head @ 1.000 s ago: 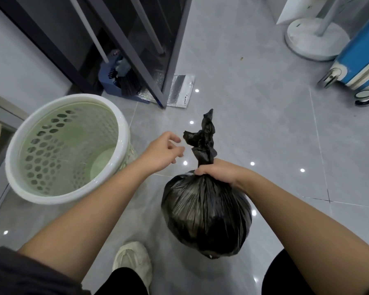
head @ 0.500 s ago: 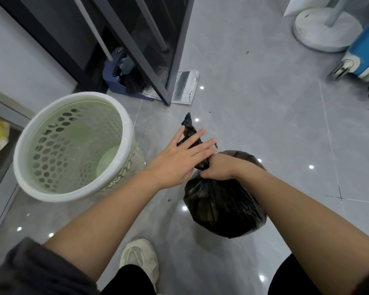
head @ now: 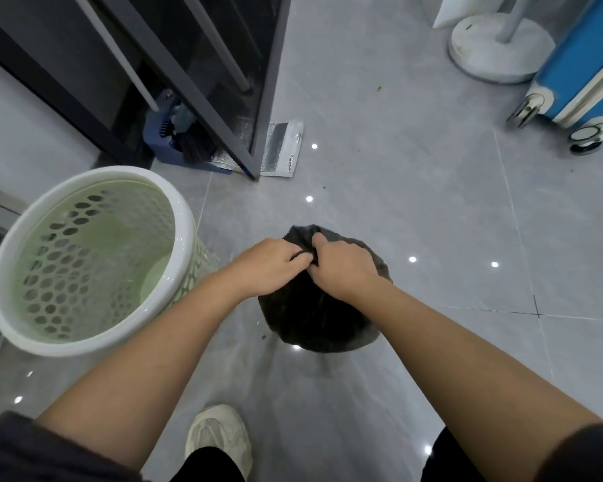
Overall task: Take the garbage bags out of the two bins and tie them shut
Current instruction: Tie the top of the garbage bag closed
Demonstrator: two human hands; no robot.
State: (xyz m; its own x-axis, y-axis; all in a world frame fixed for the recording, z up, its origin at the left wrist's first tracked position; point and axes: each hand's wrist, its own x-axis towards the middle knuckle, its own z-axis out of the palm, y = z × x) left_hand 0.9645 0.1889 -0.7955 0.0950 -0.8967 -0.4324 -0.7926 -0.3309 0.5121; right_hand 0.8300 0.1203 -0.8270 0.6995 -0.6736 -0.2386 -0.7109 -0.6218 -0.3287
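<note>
- Your left hand [head: 272, 264]: fingers curled, pinching the gathered neck of the black plastic garbage bag [head: 315, 323].
- Your right hand [head: 342, 267]: fingers clenched on the same neck, just beside the left fingers.
- Bag body: directly below both sets of fingers.
- White-rimmed perforated green plastic bin [head: 185, 217]: left of your left fingers, apart.

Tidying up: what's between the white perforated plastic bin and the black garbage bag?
Head view: bare grey floor tile beside the black garbage bag; the left forearm crosses above.
</note>
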